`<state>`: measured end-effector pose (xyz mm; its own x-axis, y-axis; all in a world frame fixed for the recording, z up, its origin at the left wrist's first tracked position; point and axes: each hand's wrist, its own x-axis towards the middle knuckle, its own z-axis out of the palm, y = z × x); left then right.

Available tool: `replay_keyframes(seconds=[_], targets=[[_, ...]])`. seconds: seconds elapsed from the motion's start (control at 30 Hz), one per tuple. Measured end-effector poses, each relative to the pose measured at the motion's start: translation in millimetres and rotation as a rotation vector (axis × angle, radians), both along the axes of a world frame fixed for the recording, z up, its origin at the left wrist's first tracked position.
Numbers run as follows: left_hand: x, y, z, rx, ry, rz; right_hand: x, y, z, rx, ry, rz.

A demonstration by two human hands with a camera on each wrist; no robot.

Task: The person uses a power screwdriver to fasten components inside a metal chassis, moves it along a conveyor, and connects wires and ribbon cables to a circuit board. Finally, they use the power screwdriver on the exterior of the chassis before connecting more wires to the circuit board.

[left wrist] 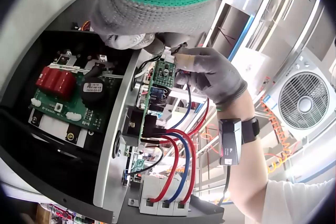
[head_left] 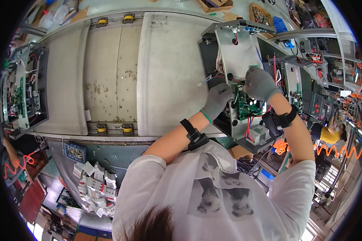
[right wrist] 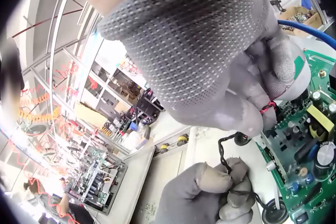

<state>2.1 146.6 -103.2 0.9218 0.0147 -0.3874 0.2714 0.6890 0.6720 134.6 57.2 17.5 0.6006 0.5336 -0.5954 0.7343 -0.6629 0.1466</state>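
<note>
A green circuit board (right wrist: pixel 310 145) stands on the upright metal plate (head_left: pixel 239 56) of an open, dark electrical unit. My gloved left hand (head_left: pixel 219 99) is at the plate's left side; in the right wrist view its thumb and fingers pinch a black twisted cable (right wrist: pixel 221 150). Beside the board, my gloved right hand (head_left: pixel 261 84) pinches a red-and-black twisted wire (right wrist: pixel 269 106) between thumb and fingers. The left wrist view has both hands close together at the board's upper end. Red and blue wires (left wrist: pixel 181 155) run down to a white terminal block (left wrist: pixel 163 188).
The unit rests at the right end of a conveyor with pale pallet plates (head_left: pixel 165 80). A similar unit (head_left: pixel 26 88) stands at the far left. White block-shaped parts (head_left: pixel 96 188) are heaped near the body, and a box of small parts (head_left: pixel 261 15) is behind.
</note>
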Motion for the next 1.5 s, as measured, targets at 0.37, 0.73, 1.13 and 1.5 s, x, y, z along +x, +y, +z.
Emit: replay_keyframes(seconds=[0.37,0.73,1.13,1.5], targets=[[1,-4,-9,-0.049,-0.093,0.046,12,5,2,-0.026,0.091,0.105],[-1,0,-2,0.016,-0.124,0.039,-22,11,17,0.140,-0.012,-0.382],[-4,3,4,0.050,-0.118,0.021,-25,-17,2,0.451,0.222,-0.749],[-2,2,-2,0.093,-0.157,0.016,-28,-5,6,0.413,0.101,-0.558]])
